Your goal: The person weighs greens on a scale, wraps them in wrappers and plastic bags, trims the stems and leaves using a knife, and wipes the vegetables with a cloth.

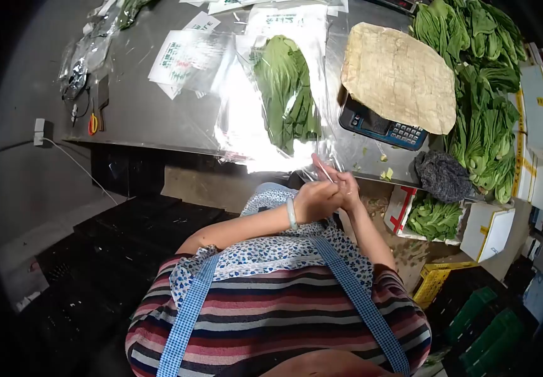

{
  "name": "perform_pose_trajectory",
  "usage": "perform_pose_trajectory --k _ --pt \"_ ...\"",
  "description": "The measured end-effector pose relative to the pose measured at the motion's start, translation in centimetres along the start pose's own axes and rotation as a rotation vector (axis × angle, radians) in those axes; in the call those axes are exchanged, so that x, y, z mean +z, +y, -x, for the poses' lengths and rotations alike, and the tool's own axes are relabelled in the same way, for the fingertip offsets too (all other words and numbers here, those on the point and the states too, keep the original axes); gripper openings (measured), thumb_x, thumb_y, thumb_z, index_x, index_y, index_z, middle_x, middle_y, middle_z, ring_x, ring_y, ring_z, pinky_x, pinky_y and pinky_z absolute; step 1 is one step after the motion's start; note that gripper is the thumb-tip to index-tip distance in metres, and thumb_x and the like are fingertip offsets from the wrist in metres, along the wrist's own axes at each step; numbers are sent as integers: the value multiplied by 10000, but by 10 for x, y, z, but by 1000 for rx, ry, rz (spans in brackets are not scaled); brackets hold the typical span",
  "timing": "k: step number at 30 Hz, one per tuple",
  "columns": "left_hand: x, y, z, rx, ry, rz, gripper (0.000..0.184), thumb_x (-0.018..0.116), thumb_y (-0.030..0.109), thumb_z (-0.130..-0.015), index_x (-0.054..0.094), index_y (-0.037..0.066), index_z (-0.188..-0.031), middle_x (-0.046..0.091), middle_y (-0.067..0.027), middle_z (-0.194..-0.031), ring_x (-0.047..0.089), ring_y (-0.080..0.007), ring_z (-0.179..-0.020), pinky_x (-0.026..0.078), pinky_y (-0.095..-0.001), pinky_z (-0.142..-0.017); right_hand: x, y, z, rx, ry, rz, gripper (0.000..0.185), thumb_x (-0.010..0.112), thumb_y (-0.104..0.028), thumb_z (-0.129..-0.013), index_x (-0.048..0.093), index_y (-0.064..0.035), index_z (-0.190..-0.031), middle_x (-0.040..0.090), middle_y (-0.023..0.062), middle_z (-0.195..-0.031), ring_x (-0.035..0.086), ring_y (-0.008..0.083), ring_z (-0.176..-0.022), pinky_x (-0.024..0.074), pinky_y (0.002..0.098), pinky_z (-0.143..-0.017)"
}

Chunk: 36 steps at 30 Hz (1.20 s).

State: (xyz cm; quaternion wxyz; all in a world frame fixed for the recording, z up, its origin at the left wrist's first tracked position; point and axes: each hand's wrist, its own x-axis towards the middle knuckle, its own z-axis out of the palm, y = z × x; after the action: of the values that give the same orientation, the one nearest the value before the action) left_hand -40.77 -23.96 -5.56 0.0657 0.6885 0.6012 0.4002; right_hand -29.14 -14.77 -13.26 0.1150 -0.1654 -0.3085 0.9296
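A bunch of leafy greens (pixel 284 94) lies inside a clear plastic bag (pixel 323 113) at the near edge of the metal table, leaf tips pointing away from me. Just over that edge, my left hand (pixel 317 200), with a pale bangle at its wrist, is closed on the gathered end of the bag. My right hand (pixel 348 190) presses against it from the right, its fingers also closed around the plastic. The exact grip is partly hidden where the hands overlap. Under the bagged greens is a stack of printed bags (pixel 237 135), washed out by glare.
To the right, a brown sheet (pixel 400 75) covers much of a digital scale (pixel 381 125). Heaped greens (pixel 485 125) and a dark cloth (pixel 441 176) lie beyond it. Scissors (pixel 93 122) rest on the left. Below the table stands a foam box (pixel 400 210) of greens.
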Motion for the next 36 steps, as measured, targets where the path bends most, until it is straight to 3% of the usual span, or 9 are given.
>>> perform_pose_trajectory --k 1,4,9,11,16,24,32,34,36 --pt "0 -1 -3 0 8 4 92 669 97 -701 586 102 -739 469 -15 -675 540 -163 -595 470 -298 -510 -14 12 1 2 21 -3 692 383 -382 -892 293 41 -1433 238 189 -1519 247 289 -1403 212 368 -1137" --pt "8 -14 2 57 -43 121 109 661 81 -677 619 87 -778 531 -12 -729 570 -180 -639 483 -305 -540 -11 -3 6 -200 -29 1436 601 482 -167 -851 344 -22 -1418 242 241 -1496 204 384 -1401 236 409 -1126" --pt "11 -15 2 282 -115 127 206 669 89 -653 660 65 -857 563 -24 -768 592 -191 -659 496 -311 -553 11 -22 -37 -154 -264 1894 719 486 -136 -847 154 19 -1465 87 247 -1534 132 385 -1421 208 421 -1136" --pt "25 -10 4 110 -161 143 184 675 97 -658 655 71 -839 538 -28 -738 582 -187 -636 489 -305 -530 0 -6 -65 -93 254 205 599 470 -97 -884 253 43 -1424 158 144 -1551 130 297 -1440 139 350 -1155" --pt "27 -5 -10 3 -61 268 90 687 99 -678 605 83 -711 482 -40 -666 552 -187 -561 475 -313 -474 34 -37 -70 -289 275 1700 445 527 -128 -902 458 55 -1302 504 221 -1127 454 377 -1049 375 444 -942" --pt "24 5 -39 45 -52 322 135 699 56 -706 651 49 -832 563 -42 -732 603 -197 -607 504 -304 -517 12 -10 -153 -613 157 1499 551 443 -177 -957 262 90 -1403 196 256 -1501 172 411 -1398 188 485 -1127" --pt "-7 -25 -49 342 -222 444 153 733 166 -744 691 80 -863 605 -31 -717 616 -167 -607 511 -294 -536 18 -55 -230 -553 238 1749 594 414 -272 -965 241 71 -1417 188 243 -1508 184 376 -1402 165 466 -1141" --pt "-38 -86 -94 163 12 159 129 718 215 -771 686 100 -821 604 -24 -709 615 -205 -629 484 -310 -573 -2 -48 -246 -576 221 1858 604 417 -281 -959 239 65 -1421 180 237 -1512 184 372 -1403 161 467 -1143" --pt "-62 -188 -160 -234 217 -103 331 626 302 -837 607 57 -1058 595 -150 -1021 541 -329 -950 443 -419 -811 -9 -50 -250 -421 73 1643 640 429 -326 -943 240 44 -1430 179 218 -1519 176 358 -1409 151 474 -1145"
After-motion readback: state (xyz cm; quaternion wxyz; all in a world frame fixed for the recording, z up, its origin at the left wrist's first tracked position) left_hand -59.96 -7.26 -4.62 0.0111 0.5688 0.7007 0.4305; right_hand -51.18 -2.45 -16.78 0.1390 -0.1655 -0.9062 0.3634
